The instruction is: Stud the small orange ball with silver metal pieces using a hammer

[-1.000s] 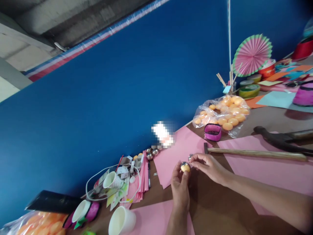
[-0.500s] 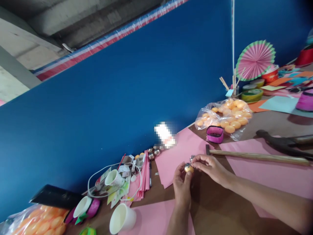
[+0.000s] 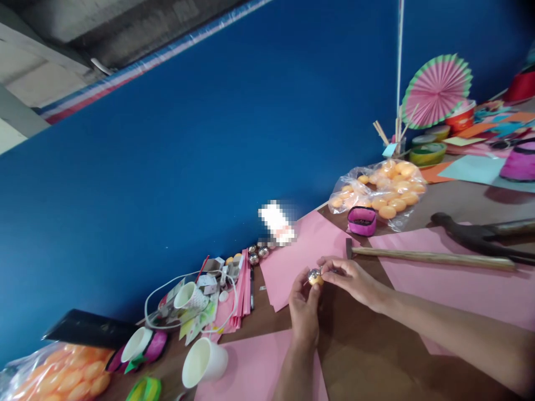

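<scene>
So the small orange ball (image 3: 314,277) with a shiny silver bit on it sits just off the head end of the hammer (image 3: 430,257), a little nearer the person. It's held up above the brown table (image 3: 376,356). The left hand (image 3: 304,312) comes from below and pinches it at the tips of thumb and fingers, so the ball sits right on top of that hand. The right hand (image 3: 354,280) lies alongside the hammer's handle, fingers bunched together, with the tips pinching the same ball from the hammer side. The bag of orange balls (image 3: 380,192) is beyond the hammer's head, well apart.
</scene>
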Motion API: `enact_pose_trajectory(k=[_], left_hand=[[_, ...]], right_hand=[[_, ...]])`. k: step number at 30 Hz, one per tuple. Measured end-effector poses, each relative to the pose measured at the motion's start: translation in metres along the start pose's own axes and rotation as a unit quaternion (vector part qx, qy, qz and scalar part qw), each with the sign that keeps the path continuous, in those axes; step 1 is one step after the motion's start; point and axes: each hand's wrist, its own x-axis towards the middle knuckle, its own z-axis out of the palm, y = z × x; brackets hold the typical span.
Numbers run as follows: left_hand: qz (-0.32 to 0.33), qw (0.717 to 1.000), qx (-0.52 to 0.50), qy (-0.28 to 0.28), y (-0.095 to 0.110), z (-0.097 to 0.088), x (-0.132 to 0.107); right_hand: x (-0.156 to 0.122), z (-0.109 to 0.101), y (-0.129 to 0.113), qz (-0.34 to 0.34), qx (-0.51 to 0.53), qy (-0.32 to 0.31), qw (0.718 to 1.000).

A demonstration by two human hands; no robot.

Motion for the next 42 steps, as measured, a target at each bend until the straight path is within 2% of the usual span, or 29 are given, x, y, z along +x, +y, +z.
enact_pose_trajectory(k=[5, 15, 42], left_hand=[[-0.001, 1.0, -0.016, -0.001, 0.0011, 0.0015, -0.0006], [0.005, 1.0, -0.002, 0.007, 0.0036, 0.0038, -0.0012], [0.023, 1.0, 0.007, 0.014, 0.0065, 0.0065, -0.0007]], right_hand=[[-0.0005, -0.0009, -0.0013, 0.02, 0.009, -0.025, 0.999], [-0.0009, 0.0015, 0.0008, 0.033, 0.05, -0.027, 0.998], [-0.0006, 0.002, -0.0021, 0.033, 0.0, -0.025, 0.999]])
